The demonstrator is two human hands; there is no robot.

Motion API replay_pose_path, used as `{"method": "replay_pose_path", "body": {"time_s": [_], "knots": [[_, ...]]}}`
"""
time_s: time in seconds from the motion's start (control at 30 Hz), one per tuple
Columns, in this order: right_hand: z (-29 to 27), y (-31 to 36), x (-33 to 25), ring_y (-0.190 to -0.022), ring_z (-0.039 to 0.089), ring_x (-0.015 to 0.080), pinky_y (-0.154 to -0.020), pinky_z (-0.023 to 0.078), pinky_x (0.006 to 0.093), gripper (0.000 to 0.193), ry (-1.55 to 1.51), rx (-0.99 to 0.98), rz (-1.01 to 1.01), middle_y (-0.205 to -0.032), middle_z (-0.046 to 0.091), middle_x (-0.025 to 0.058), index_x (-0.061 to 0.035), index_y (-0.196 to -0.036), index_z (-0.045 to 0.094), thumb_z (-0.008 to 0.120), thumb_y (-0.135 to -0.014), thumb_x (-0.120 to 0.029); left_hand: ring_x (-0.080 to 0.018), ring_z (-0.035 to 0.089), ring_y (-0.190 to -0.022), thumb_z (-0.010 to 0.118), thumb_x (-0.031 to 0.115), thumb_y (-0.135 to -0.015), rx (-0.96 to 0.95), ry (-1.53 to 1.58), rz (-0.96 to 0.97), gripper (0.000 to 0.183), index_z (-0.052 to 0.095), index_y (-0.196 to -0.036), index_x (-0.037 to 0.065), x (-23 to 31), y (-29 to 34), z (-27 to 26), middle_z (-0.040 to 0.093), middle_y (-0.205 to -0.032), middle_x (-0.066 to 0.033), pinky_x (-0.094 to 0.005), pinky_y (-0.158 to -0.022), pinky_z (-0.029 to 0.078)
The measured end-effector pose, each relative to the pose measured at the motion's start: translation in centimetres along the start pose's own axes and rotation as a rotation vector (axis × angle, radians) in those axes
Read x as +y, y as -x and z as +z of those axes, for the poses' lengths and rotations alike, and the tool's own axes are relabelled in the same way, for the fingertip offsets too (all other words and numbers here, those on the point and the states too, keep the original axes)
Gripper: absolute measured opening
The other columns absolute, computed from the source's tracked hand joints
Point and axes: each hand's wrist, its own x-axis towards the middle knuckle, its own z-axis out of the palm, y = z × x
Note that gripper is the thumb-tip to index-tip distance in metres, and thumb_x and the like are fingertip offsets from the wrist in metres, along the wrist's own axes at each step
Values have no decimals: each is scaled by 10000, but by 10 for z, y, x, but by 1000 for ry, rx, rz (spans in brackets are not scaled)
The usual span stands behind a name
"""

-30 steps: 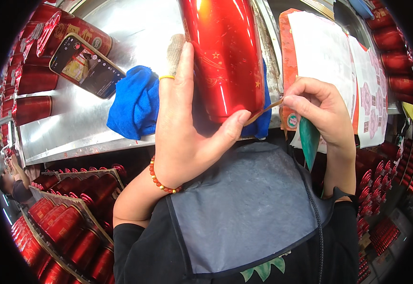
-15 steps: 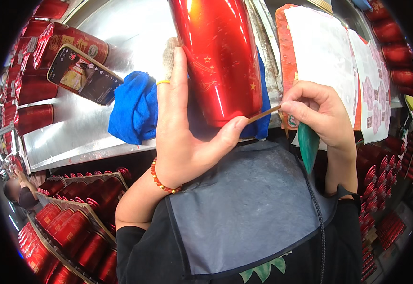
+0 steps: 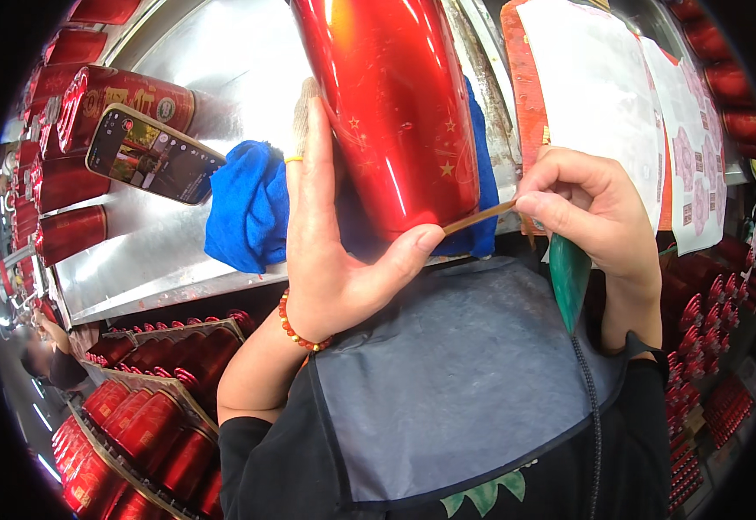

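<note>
A brightly lit workroom curves around a shiny metal worktop (image 3: 157, 256), its surface catching white glare. Red cylindrical containers crowd the far left edge, and wood-edged racks at the lower left hold rows of red cylinders (image 3: 148, 425). More red pieces fill the right rim. At the far left, beyond the racks, a co-worker's dark sleeve (image 3: 68, 370) and bare forearm show.

On the worktop's left part, a phone (image 3: 152, 156) with a lit screen lies tilted just beside a red container with gold print (image 3: 165, 102). A crumpled blue cloth (image 3: 246, 212) sits near the front edge, and blue fabric also shows under the large red container. On the right, white sheets with pink printing (image 3: 599, 87) lie over an orange-red backing (image 3: 523, 69).

The large glossy red container (image 3: 395, 113), marked with gold stars, lies at the upper middle, its narrower end toward the person. The left hand (image 3: 330, 269) rests along its left side, fingers extended and together, thumb spread away to the container's near end, by a brown strip (image 3: 482, 216). The right hand (image 3: 590, 204) pinches the strip's other end between thumb and forefinger, the strip stretched straight. A green pointed piece (image 3: 568, 282) hangs below that hand; what holds it is hidden. A grey apron (image 3: 464, 373) covers the person's front.
</note>
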Motion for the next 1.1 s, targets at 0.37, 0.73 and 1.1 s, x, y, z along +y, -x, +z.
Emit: {"method": "replay_pose_path", "body": {"time_s": [0.37,0.73,1.1], "knots": [[6,-2,6,-718,549,20,-647,426,188,63,-21,38,9,-803,622,-35,6,-946,684,707,-957,-52,-412,247,-1540,871,277,-809,95,145,-5,1095,203,-1589,-101,1,14,3,231,-1649,-300,-451,-1228,244],[7,-1,2,-718,604,95,-666,504,249,45,-8,56,18,-836,611,34,35,-944,666,665,-962,-7,-398,534,-1372,861,110,-767,241,-25,277,765,534,-1440,-43,-10,30,7,513,-1487,-290,-430,-1106,455],[14,3,-4,-743,603,83,-686,477,227,69,53,89,12,-852,650,36,40,-964,693,681,-958,-27,-356,400,-1426,816,337,-837,185,-1,-40,998,281,-1580,-60,5,12,13,381,-1582,-235,-430,-1195,282]]}}
